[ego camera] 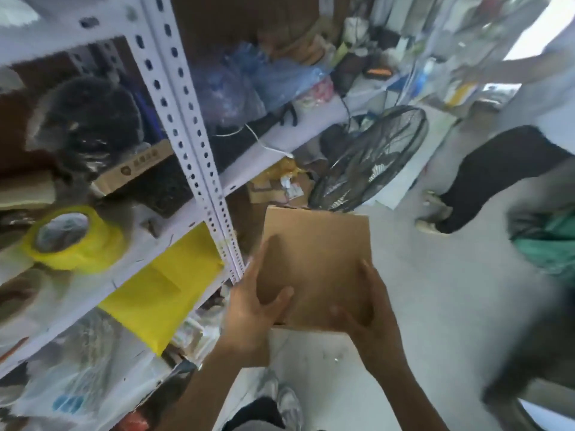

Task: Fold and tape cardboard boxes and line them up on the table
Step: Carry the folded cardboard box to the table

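A plain brown cardboard box [317, 256] is held up in front of me, over the floor beside a metal shelf. My left hand [252, 309] grips its left edge, thumb across the top face and fingers underneath. Its right side is gripped by my right hand [364, 309], thumb on the near face. A roll of yellow tape [74, 241] sits on the shelf at the left. The frame is blurred by motion.
A white slotted-angle shelf rack [193, 135] stands close on the left, crowded with bags, a yellow sheet [165, 287] and boxes. A black fan [370, 163] lies on the floor ahead. Another person [485, 178] walks at the right. A green bag [547, 244] is at far right.
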